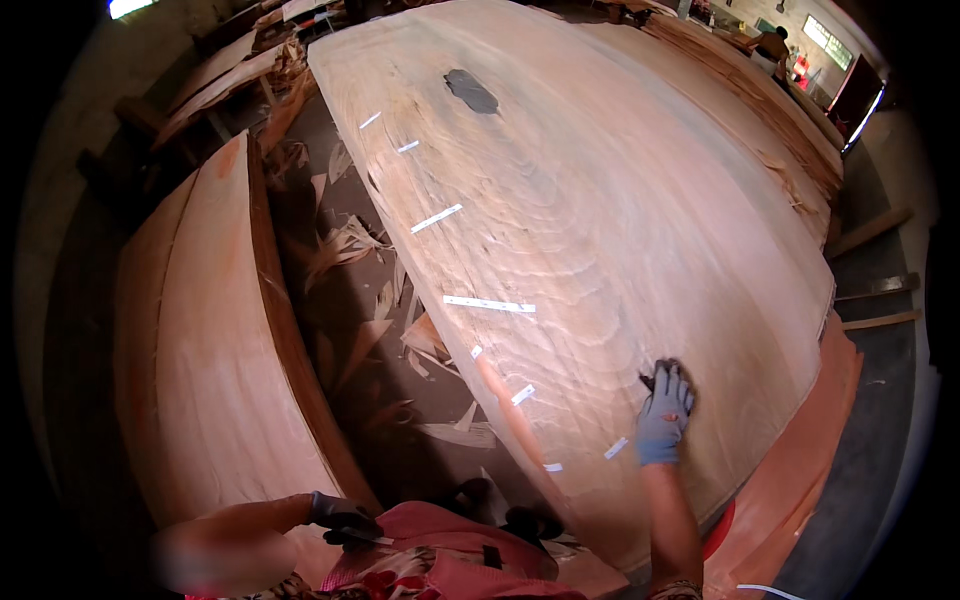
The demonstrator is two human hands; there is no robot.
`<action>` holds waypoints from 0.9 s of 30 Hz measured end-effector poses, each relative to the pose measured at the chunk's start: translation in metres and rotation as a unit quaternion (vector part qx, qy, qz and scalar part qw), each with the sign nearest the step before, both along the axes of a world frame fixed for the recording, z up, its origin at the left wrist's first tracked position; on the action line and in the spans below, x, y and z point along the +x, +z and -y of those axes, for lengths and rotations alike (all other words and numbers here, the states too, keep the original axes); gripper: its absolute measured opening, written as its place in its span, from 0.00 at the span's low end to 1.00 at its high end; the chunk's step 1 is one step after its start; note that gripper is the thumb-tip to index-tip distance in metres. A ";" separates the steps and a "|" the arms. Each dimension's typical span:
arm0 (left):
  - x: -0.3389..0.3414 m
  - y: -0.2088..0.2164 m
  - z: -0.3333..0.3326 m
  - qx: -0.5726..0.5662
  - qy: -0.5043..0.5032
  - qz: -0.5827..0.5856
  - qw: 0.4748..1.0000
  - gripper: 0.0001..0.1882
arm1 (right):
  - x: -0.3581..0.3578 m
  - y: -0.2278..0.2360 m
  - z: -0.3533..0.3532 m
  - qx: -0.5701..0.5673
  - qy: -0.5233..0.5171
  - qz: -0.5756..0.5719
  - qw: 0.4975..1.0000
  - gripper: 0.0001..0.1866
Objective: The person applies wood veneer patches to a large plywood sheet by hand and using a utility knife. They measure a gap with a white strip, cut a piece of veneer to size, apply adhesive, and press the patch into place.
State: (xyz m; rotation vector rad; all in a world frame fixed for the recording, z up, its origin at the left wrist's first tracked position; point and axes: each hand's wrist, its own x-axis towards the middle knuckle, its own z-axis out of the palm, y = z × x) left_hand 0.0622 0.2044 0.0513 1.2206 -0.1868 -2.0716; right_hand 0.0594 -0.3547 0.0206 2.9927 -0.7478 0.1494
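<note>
A large wood veneer sheet point(690, 240) spreads across the middle and right, with short white tape strips point(490, 304) stuck along its left side. My right hand point(665, 412), in a grey glove with dark fingertips, rests on the sheet's near right part with fingers stretched forward. My left hand point(343, 517), in a dark grey glove, is at my waist beside my pink clothing. Its fingers are bent together, and a thin pale strip point(383, 541) sticks out from them. Toward the far end, a dark ragged hole point(471, 91) shows in the sheet.
On the left stands a stack of veneer point(215, 330). Veneer scraps point(345, 245) litter the dark floor between the stacks. Reddish sheets point(800, 460) lie lower right, near wooden bars point(876, 287) by the wall. Another person point(772, 45) is at the far right.
</note>
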 end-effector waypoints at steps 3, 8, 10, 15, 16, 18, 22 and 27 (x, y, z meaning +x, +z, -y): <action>-0.002 0.003 0.002 0.001 -0.094 0.001 0.996 0.24 | 0.011 0.006 0.011 -0.014 0.022 0.054 0.998 0.30; -0.005 -0.005 -0.002 0.049 -0.112 -0.016 0.992 0.24 | 0.007 -0.010 0.022 -0.007 0.054 0.070 0.996 0.30; -0.007 -0.003 -0.008 0.078 -0.130 -0.022 0.988 0.24 | 0.004 -0.003 0.016 0.001 0.048 0.040 0.998 0.30; 0.013 0.011 -0.017 0.088 -0.187 0.005 0.978 0.25 | -0.003 0.030 0.013 0.024 0.048 0.046 0.998 0.30; 0.013 0.011 -0.018 0.091 -0.188 0.008 0.978 0.25 | -0.003 0.029 0.013 0.029 0.049 0.060 0.997 0.29; 0.012 0.010 -0.018 0.088 -0.183 0.008 0.979 0.25 | -0.003 0.030 0.011 0.041 0.041 0.057 0.997 0.28; 0.016 0.008 -0.008 0.070 -0.180 0.005 0.981 0.25 | -0.002 0.030 0.012 0.031 0.047 0.065 0.996 0.26; 0.004 -0.011 -0.001 0.058 -0.215 0.035 0.974 0.23 | -0.001 0.026 0.020 0.026 0.060 0.089 0.994 0.27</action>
